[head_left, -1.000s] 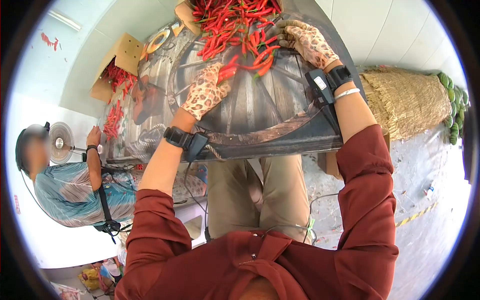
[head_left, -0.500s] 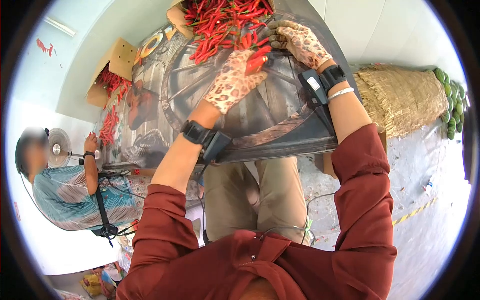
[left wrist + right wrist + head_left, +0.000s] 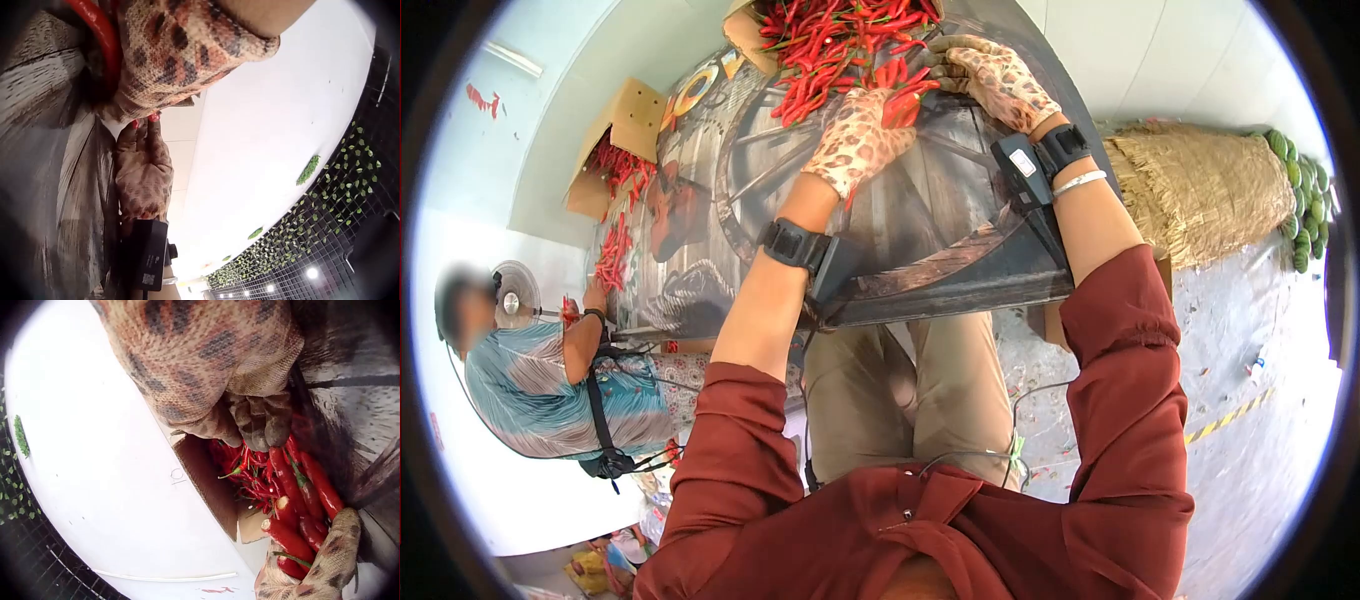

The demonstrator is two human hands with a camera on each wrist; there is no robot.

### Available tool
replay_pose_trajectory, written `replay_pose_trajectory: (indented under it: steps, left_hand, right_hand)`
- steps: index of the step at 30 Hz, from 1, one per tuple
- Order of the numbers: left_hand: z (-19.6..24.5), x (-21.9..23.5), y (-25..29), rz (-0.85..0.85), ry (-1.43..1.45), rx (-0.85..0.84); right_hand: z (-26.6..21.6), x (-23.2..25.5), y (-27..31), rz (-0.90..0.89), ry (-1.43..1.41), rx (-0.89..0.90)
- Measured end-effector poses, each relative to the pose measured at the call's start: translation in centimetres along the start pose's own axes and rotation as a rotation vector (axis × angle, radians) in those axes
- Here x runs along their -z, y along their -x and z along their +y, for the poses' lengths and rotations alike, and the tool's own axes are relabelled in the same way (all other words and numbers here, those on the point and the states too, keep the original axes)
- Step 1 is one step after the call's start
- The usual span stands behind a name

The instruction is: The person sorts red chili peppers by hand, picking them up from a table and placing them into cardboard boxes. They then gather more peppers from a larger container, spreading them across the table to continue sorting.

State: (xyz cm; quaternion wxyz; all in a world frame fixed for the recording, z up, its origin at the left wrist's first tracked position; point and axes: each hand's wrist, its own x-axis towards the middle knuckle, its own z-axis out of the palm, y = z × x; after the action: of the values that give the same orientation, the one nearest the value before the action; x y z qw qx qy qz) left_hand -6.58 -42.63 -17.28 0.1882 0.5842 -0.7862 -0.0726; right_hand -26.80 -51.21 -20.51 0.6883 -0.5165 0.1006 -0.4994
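Observation:
My left hand (image 3: 865, 140), in a leopard-print glove, grips a small bunch of red chili peppers (image 3: 908, 105). In the right wrist view these chilies (image 3: 294, 525) lie side by side, stem ends toward the left thumb (image 3: 340, 550). Close by in the head view is my right hand (image 3: 995, 82), gloved alike, with stained fingers pointing left. Its fingertips (image 3: 277, 432) are right at the tips of the bunch. Seen from the left wrist, the right hand (image 3: 144, 175) has fairly straight fingers, with small red tips beside them.
Loose red chilies (image 3: 830, 50) spill from a cardboard box (image 3: 750, 40) at the table's back. Another box (image 3: 625, 130) of chilies stands left, near a seated person (image 3: 550, 370) and a fan (image 3: 518, 290). The table's dark front edge (image 3: 940, 312) runs before my legs.
My left hand has moved right and up with its chilies, close to my right hand. The right hand has hardly moved. The seated person's arm has drawn back a little.

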Motion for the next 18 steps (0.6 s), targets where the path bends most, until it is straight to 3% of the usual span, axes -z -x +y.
replay_pose_trajectory:
  steps: [4, 6, 13, 15, 16, 17, 18]
  left_hand:
    - [-0.9, -0.3, -0.1, 0.007, 0.015, -0.030]
    - [-0.2, 0.0, 0.1, -0.018, 0.031, -0.046]
    - [-0.2, -0.2, 1.7, 0.150, -0.128, -0.092]
    - [0.4, 1.4, 1.6, 0.073, 0.284, 0.137]
    - [-1.6, 0.4, 1.0, 0.198, 0.372, 0.112]
    - [-0.8, 0.7, 1.0, 0.204, 0.769, 0.242]
    - [-0.6, 1.1, 0.6, 0.232, 0.788, 0.249]
  right_hand:
    - [0.1, 0.2, -0.1, 0.013, 0.001, -0.013]
    - [0.0, 0.5, -0.2, -0.074, 0.050, -0.041]
    - [0.4, 0.9, -0.4, -0.083, -0.016, -0.044]
    - [0.5, 0.9, -0.4, -0.024, 0.006, -0.077]
    - [0.5, 1.2, -0.5, -0.020, 0.006, -0.078]
    - [0.6, 1.2, -0.7, -0.035, 0.462, 0.086]
    - [0.6, 1.2, -0.7, -0.056, 0.689, 0.164]
